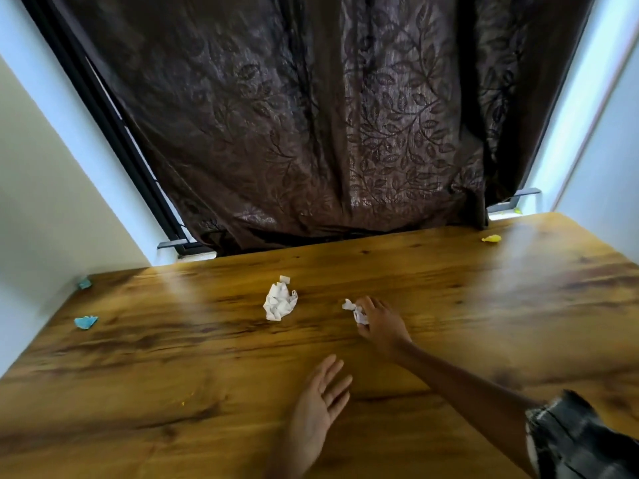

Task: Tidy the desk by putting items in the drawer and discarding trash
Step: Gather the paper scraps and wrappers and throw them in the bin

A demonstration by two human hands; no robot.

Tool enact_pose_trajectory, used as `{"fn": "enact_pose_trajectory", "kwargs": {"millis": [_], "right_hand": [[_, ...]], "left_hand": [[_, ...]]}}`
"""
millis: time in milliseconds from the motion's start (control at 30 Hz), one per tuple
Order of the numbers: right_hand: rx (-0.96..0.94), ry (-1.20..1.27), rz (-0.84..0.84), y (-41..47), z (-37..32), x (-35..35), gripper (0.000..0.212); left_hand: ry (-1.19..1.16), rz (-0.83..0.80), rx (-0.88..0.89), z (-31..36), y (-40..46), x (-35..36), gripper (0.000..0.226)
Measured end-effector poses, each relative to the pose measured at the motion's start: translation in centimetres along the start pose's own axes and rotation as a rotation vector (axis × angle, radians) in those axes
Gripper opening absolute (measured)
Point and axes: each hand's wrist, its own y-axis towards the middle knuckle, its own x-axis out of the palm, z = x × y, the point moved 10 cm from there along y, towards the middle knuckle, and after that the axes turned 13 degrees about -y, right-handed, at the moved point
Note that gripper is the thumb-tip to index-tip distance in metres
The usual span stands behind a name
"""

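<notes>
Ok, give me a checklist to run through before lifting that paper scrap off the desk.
1. Right hand grips the small white scrap: ok, fingers curl round it.
2. Left hand free: ok, open, palm up, holding nothing.
3. Larger crumpled white paper apart from the scrap: ok, lies to its left.
4. Other trash located: ok, blue scrap at left, yellow scrap far right.
5. Bin or drawer in reach: cannot tell, neither is in view.

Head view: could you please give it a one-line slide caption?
Right hand grips small crumpled white paper on wooden desk; left hand hovers open.
</notes>
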Motion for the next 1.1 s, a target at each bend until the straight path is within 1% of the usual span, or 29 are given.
{"fn": "enact_pose_trajectory", "kwargs": {"millis": [100,167,200,233,267,300,333,367,400,433,467,500,533,600,633,667,733,767,800,867,967,1033,1100], "right_hand": [[-0.014,0.254,-0.082,-1.0,-0.7,-0.4,0.034],[-0.115,0.351,-0.167,-3.1,-2.9,-0.1,0.034],[-0.169,0.375,-0.22,-4.4,-3.9,0.2,0.036],[-0.226,0.39,-0.26,-5.5,-4.5,0.2,0.037],[-0.283,0.409,-0.29,-6.4,-4.8,0.0,0.035],[-0.328,0.436,-0.326,-6.8,-4.7,-0.1,0.032],[-0.34,0.462,-0.382,-6.7,-3.9,-0.3,0.028],[-0.324,0.47,-0.428,-6.0,-2.8,-0.7,0.024],[-0.284,0.459,-0.433,-4.6,-0.8,-1.1,0.022],[-0.228,0.428,-0.38,-2.6,1.8,-1.9,0.021],[-0.155,0.392,-0.294,-0.2,4.8,-3.0,0.021],[-0.072,0.349,-0.177,2.2,8.2,-4.3,0.02],[0.015,0.257,-0.065,4.4,12.0,-5.7,0.019],[0.195,-0.087,0.083,8.3,19.7,-8.2,0.021],[0.262,-0.223,0.127,9.7,22.9,-9.3,0.025],[0.337,-0.28,0.124,10.6,25.9,-9.8,0.031],[0.454,-0.298,0.082,11.2,30.7,-10.1,0.043],[0.471,-0.311,0.058,11.1,32.3,-9.9,0.045],[0.485,-0.329,0.033,10.9,33.3,-9.6,0.043],[0.457,-0.394,0.087,10.6,33.4,-9.9,0.035],[0.335,-0.408,0.19,9.9,29.7,-9.7,0.021],[0.23,-0.305,0.203,9.0,25.7,-8.4,0.022],[0.182,-0.095,0.144,7.2,20.2,-6.0,0.026]], "left_hand": [[-0.119,0.019,-0.045,-0.5,2.0,1.9,0.045],[-0.178,0.001,-0.026,0.0,3.2,2.9,0.052],[-0.174,-0.005,-0.018,0.1,3.9,3.4,0.052],[-0.208,-0.009,-0.045,-0.5,4.7,3.9,0.046],[-0.238,0.036,-0.079,-1.2,5.8,3.4,0.041],[-0.303,0.047,-0.127,-2.2,6.8,3.6,0.038],[-0.423,0.108,-0.156,-2.7,7.4,3.3,0.04],[-0.441,0.088,-0.154,-2.5,8.0,3.5,0.042],[-0.41,0.063,-0.131,-2.4,8.5,4.0,0.038],[-0.313,0.072,-0.073,-1.9,8.8,3.7,0.027],[-0.272,0.091,-0.043,-1.5,8.8,3.5,0.019],[-0.282,0.098,-0.047,-1.6,8.8,3.4,0.017],[-0.285,0.1,-0.043,-1.6,8.7,3.6,0.018],[-0.253,0.084,-0.013,-1.3,8.7,3.5,0.021],[-0.246,0.084,0.0,-1.2,8.6,3.5,0.022],[-0.242,0.073,0.006,-1.1,8.3,3.4,0.022],[-0.272,0.067,-0.009,-1.4,8.3,3.2,0.023],[-0.286,0.062,-0.014,-1.5,8.3,3.3,0.023],[-0.3,0.05,-0.016,-1.5,8.2,3.5,0.024],[-0.306,0.043,-0.007,-1.6,8.2,3.6,0.025],[-0.335,0.028,0.02,-1.3,7.7,3.7,0.028],[-0.356,0.005,0.023,-1.2,7.6,3.9,0.029],[-0.357,0.005,0.034,-1.2,7.4,3.9,0.03]]}}
